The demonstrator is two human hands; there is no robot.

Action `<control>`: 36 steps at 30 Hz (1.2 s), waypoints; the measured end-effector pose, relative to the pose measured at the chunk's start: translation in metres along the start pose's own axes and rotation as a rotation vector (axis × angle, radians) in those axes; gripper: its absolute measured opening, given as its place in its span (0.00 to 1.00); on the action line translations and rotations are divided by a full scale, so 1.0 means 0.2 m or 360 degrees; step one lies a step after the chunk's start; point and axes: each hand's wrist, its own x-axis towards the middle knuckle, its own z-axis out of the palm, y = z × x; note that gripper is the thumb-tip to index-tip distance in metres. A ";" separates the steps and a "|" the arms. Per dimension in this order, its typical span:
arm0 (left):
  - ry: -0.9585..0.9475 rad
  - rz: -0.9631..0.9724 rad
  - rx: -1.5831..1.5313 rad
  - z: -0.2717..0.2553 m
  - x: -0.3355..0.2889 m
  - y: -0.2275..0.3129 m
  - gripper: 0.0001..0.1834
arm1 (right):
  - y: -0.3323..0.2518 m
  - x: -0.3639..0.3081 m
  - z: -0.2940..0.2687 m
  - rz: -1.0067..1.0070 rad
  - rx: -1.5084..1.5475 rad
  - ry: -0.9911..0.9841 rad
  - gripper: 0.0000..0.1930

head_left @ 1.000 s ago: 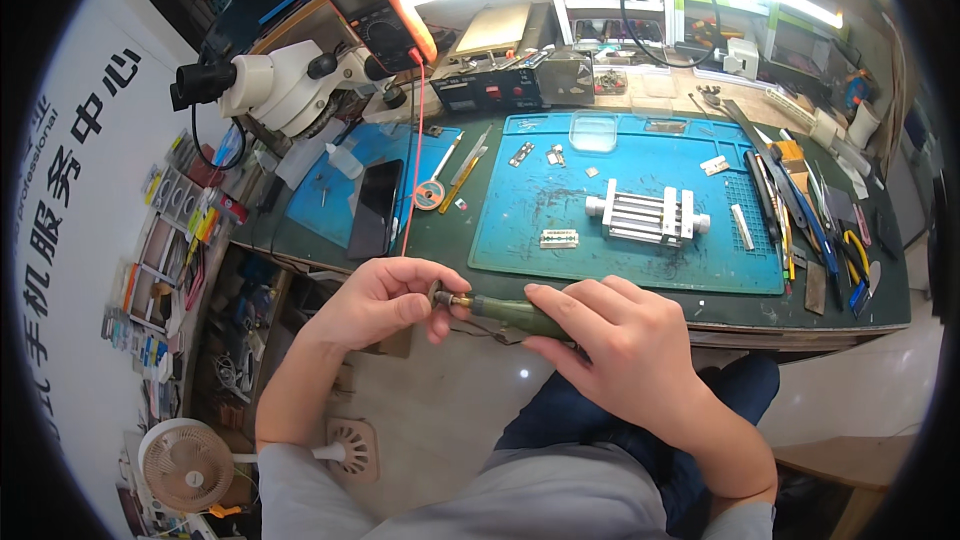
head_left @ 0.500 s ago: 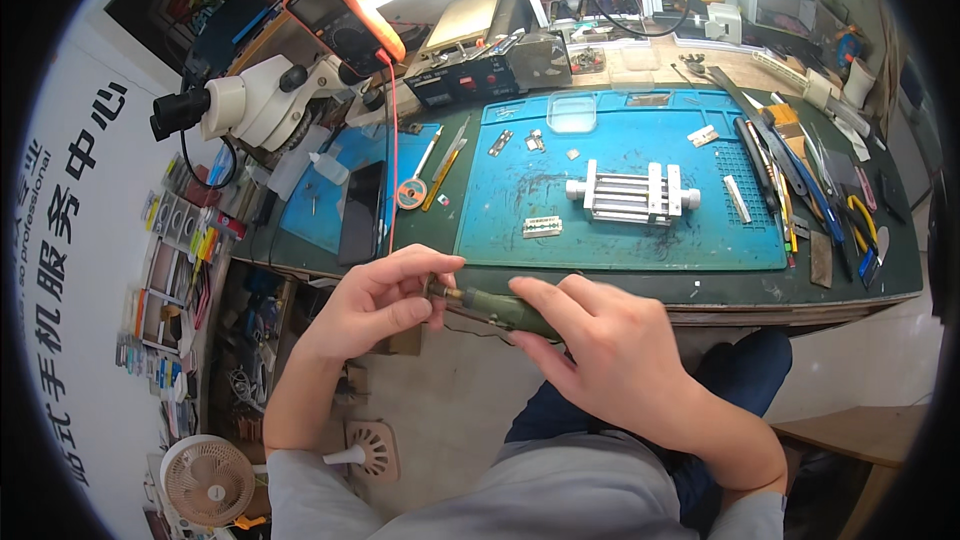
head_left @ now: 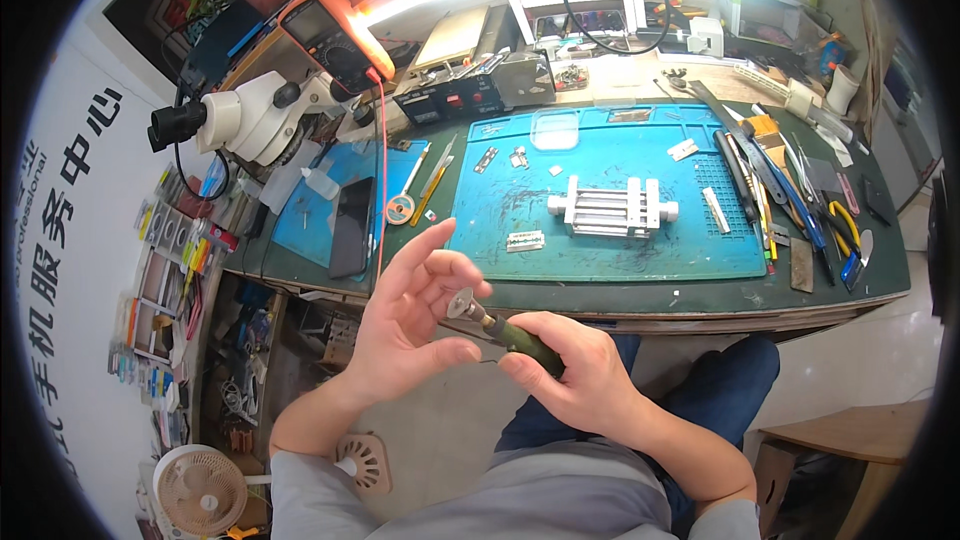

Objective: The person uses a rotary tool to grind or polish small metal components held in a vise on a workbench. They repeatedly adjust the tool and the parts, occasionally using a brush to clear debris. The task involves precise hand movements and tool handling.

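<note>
- Desk fan point(head_left: 203, 492): well to the left of the right hand's grip and nearer the body, its round grille facing up.
- White microscope point(head_left: 240, 122): far left of the grip and beyond it, its black eyepieces pointing left.
- Orange multimeter point(head_left: 335, 37): also beyond and left of the grip, tilted, a red lead running down from it.
- Dark phone point(head_left: 352, 225): lying flat, left of the grip and farther out.
- Left hand point(head_left: 405, 325): just left of the grip, fingers spread and curled around the air by the tool's tip, thumb well parted from them. It has hold of nothing that I can see, though whether a fingertip brushes the disc is hard to tell from here.
- Metal disc point(head_left: 459, 303): at the tip of the tool, left of the grip, in front of the left fingers.
- Green rotary tool point(head_left: 530, 345): in the grip itself, pointing up and left.
- Right hand point(head_left: 585, 370): closed around the tool's body, thumb on the near side, fingers over the far side.
- Razor blade point(head_left: 524, 241): straight beyond the grip, flat on the blue mat point(head_left: 680, 258).
- Silver clamp point(head_left: 612, 207): beyond and slightly right of the grip, on that mat.
- Yellow-handled pliers point(head_left: 848, 228): far right of the grip.
</note>
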 end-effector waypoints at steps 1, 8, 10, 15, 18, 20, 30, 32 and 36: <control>0.0000 -0.0068 0.0007 -0.01 -0.01 -0.01 0.45 | -0.01 0.00 0.00 0.0042 0.0008 -0.0027 0.17; 0.0121 -0.0235 -0.0181 0.08 0.03 -0.02 0.47 | 0.00 -0.03 -0.03 0.0137 0.0097 -0.0009 0.15; 0.0073 -0.0251 -0.0216 0.07 0.03 -0.03 0.46 | -0.01 -0.04 -0.03 0.0149 0.0135 -0.0016 0.15; 0.0104 -0.0290 -0.0307 0.15 0.04 0.00 0.45 | -0.01 -0.05 -0.06 0.0238 0.0213 -0.0036 0.16; -0.0108 -0.0151 -0.0158 0.07 0.06 -0.08 0.46 | 0.00 -0.06 -0.05 0.0139 0.0215 -0.0023 0.16; -0.0064 -0.0256 -0.0256 0.07 0.05 -0.08 0.46 | 0.00 -0.07 -0.06 0.0157 0.0234 -0.0014 0.17; -0.0089 -0.0303 -0.0374 0.10 0.06 -0.06 0.48 | 0.01 -0.09 -0.05 0.0155 0.0189 0.0010 0.18; -0.0112 -0.0192 -0.0391 0.10 0.06 -0.08 0.48 | 0.00 -0.09 -0.06 0.0188 0.0174 -0.0014 0.18; -0.0158 -0.0208 -0.0284 0.08 0.08 -0.11 0.47 | -0.01 -0.10 -0.05 0.0179 0.0218 -0.0015 0.18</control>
